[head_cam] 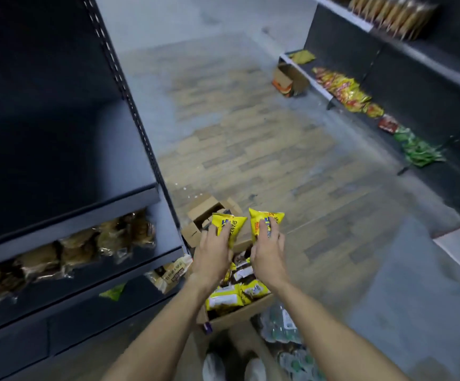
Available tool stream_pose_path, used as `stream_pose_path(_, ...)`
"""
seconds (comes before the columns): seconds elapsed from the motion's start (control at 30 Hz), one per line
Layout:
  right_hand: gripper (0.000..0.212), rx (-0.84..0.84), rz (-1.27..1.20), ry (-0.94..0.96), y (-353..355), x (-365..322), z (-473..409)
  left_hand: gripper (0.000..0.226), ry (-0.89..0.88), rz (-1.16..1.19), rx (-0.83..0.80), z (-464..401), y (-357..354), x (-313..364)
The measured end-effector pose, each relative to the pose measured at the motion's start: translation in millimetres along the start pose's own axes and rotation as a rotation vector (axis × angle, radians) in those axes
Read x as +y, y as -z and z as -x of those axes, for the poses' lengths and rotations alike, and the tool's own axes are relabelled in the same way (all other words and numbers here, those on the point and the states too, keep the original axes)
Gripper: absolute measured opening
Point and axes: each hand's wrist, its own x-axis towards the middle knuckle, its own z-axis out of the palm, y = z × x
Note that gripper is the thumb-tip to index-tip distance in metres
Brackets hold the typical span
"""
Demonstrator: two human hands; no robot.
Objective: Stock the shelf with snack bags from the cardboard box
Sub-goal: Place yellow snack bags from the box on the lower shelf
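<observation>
- Left hand (pixel 214 254) grips a yellow snack bag (pixel 227 226), fingers curled round it.
- Right hand (pixel 267 250) clutches another yellow bag (pixel 264 221) above the cardboard box (pixel 237 314).

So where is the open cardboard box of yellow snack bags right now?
In the head view, the open cardboard box sits on the floor at bottom centre, under both hands, beside the dark metal shelf unit's right end, with a smaller brown box just beyond.

I see a worn wood-plank floor (pixel 251 149), an open brown cardboard box (pixel 234 314) of yellow snack bags near its lower edge, a smaller open carton (pixel 204 213) just beyond, dark metal shelf (pixel 66 221) at left carrying clear-wrapped brown baked goods (pixel 66 251).
</observation>
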Motion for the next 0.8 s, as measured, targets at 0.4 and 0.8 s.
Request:
stream_pose_path(0.4,0.067,0.211,-0.047,0.214,200.5,-86.1,52.7,0.061,-0.063,-0.076,0.376,74.5,195.4,70.6)
stream_pose_path(0.8,0.062,0.221,-0.152,0.425,254.5,-160.8,195.9,0.059,0.117,-0.234,0.606,268.3,283.3,57.4)
